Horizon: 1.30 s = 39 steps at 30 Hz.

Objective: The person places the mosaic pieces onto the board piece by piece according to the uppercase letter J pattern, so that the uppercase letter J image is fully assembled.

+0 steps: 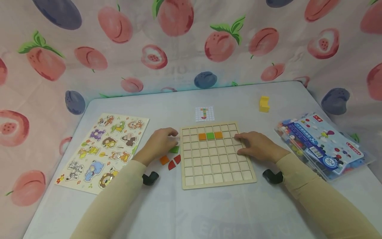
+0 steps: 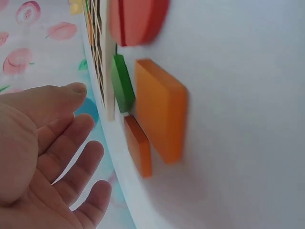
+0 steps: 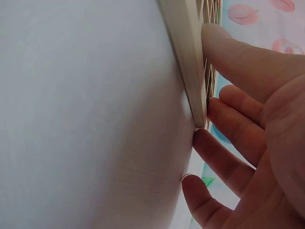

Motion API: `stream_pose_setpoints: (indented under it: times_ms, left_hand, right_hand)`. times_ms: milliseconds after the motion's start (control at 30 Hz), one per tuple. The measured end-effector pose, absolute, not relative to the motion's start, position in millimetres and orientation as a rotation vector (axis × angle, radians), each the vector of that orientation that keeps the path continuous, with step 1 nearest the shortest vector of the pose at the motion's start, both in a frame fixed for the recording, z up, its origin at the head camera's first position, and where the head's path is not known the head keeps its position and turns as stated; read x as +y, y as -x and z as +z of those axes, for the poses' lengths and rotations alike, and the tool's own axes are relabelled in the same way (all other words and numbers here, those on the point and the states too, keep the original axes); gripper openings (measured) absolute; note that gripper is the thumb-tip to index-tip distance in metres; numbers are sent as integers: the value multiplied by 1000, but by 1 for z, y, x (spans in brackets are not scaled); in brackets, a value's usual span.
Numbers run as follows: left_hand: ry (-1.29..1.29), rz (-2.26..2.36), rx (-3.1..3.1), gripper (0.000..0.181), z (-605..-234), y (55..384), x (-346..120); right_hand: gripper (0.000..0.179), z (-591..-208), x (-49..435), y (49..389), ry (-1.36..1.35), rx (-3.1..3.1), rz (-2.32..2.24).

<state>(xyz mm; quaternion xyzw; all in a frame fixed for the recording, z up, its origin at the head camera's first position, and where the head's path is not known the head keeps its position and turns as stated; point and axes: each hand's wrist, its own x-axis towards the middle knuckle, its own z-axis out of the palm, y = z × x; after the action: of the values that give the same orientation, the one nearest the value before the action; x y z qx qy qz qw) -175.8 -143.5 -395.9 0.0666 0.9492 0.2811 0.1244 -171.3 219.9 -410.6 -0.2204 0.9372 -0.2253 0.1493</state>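
Observation:
A square wooden grid board [image 1: 206, 171] lies flat, with an orange square tile [image 1: 202, 136], a green one [image 1: 210, 135] and another orange one [image 1: 219, 135] in a row in its upper cells. My left hand [image 1: 161, 141] hovers beside the board's left edge with relaxed fingers, holding nothing. Close by lie a loose green tile [image 1: 174, 150], an orange tile [image 1: 164, 160] and two red quarter-round pieces [image 1: 171, 165]. The left wrist view shows a second loose orange tile [image 2: 138, 145], hidden in the head view. My right hand [image 1: 258, 145] touches the board's right edge with thumb and fingertips.
Behind the board lies a small pattern card [image 1: 204, 114] printed with a coloured shape. An animal puzzle board [image 1: 104, 152] is on the left. To the right are a clear plastic box [image 1: 325, 146] with a blue label and a yellow block [image 1: 264, 104]. A fruit-print curtain [image 1: 179, 43] stands behind.

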Motion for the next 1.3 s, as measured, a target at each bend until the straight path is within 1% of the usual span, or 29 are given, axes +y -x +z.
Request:
stream_pose_setpoints:
  times_ms: [600,1033,1300]
  left_hand:
    - [-187,791,2791,39,-404,167,-180]
    - [-179,768,2775,43,-404,160,-188]
    - [-180,748,2773,39,-404,158,-188]
  right_hand:
    - [63,-411,220,171,640,2698,-643]
    - [64,-412,220,172,642,2696,-637]
    - [64,-412,220,172,635,2696,-631]
